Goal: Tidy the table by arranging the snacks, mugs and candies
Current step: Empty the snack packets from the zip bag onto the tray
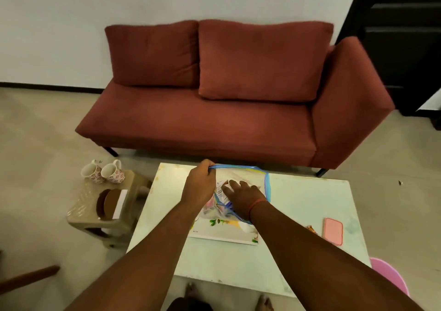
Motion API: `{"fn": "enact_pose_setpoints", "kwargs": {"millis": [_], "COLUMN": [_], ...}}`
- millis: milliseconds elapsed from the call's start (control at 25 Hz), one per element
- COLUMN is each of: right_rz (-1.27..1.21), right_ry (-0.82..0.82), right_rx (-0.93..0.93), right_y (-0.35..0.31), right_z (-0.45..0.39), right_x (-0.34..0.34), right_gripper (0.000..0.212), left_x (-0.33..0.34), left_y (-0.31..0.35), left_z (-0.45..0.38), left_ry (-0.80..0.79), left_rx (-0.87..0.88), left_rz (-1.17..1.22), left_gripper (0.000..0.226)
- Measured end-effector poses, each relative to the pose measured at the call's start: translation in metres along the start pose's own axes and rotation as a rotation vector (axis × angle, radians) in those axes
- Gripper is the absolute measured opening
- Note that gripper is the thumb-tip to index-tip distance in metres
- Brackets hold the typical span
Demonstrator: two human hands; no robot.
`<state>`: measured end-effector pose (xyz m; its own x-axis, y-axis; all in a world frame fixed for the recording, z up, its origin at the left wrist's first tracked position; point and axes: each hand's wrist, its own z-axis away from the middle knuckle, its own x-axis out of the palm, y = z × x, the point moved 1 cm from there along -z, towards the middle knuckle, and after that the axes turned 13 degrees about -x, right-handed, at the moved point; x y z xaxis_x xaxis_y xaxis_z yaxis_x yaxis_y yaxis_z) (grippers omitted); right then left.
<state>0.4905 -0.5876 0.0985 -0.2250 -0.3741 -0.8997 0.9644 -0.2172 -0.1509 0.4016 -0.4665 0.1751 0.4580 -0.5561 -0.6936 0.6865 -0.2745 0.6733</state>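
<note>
A clear zip bag [248, 176] with a blue edge lies on the white table [298, 198], with snack packets inside it. My left hand [200, 182] pinches the bag's blue top edge at its far left corner. My right hand [241, 192] reaches into the bag's mouth, fingers bent over a packet; whether it grips the packet I cannot tell. Two floral mugs [102, 172] stand on a beige stool [90, 203] left of the table. A small orange candy wrapper [311, 229] lies at the table's right.
A printed sheet [226, 232] lies under the bag. A pink phone [333, 230] rests near the table's right edge. Brown round coasters [108, 203] sit in a holder on the stool. A red sofa [226, 110] stands behind the table. A pink seat [391, 277] is at lower right.
</note>
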Motion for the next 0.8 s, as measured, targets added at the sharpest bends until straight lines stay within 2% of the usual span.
{"fn": "enact_pose_setpoints", "kwargs": {"millis": [120,280,360,440,560,640,720,800], "right_rz": [-0.024,-0.232,-0.408,-0.647,-1.098,-1.322,-1.5,-1.61], "right_ry": [0.045,0.151,0.303,0.533,0.899,1.085,1.248,1.327], "right_rx": [-0.007,0.022,0.063,0.155,0.336,0.519,0.746,1.019], "right_y": [-0.012,-0.024,-0.027,-0.032,-0.038,-0.039,-0.04,-0.036], "right_z": [-0.023,-0.048,-0.047,-0.036,-0.007,0.006,0.004,-0.006], "right_x": [-0.004,-0.018,-0.025,-0.021,0.004,0.033,0.066,0.103], "right_gripper": [0.06,0.055,0.049,0.041,0.031,0.025,0.017,0.014], "left_x": [-0.003,-0.016,-0.021,-0.024,-0.02,-0.015,-0.011,-0.004], "left_y": [-0.02,-0.054,-0.072,-0.095,-0.123,-0.136,-0.148,-0.16], "left_z": [-0.01,-0.048,-0.063,-0.078,-0.095,-0.102,-0.105,-0.105], "left_ry": [-0.013,-0.025,-0.035,-0.054,-0.031,-0.006,0.004,0.019], "left_rx": [-0.012,-0.057,-0.092,-0.132,-0.168,-0.184,-0.194,-0.197], "left_rz": [-0.036,-0.062,-0.064,-0.064,-0.073,-0.078,-0.052,-0.032], "left_gripper": [0.014,0.016,0.017,0.018,0.024,0.027,0.026,0.027]}}
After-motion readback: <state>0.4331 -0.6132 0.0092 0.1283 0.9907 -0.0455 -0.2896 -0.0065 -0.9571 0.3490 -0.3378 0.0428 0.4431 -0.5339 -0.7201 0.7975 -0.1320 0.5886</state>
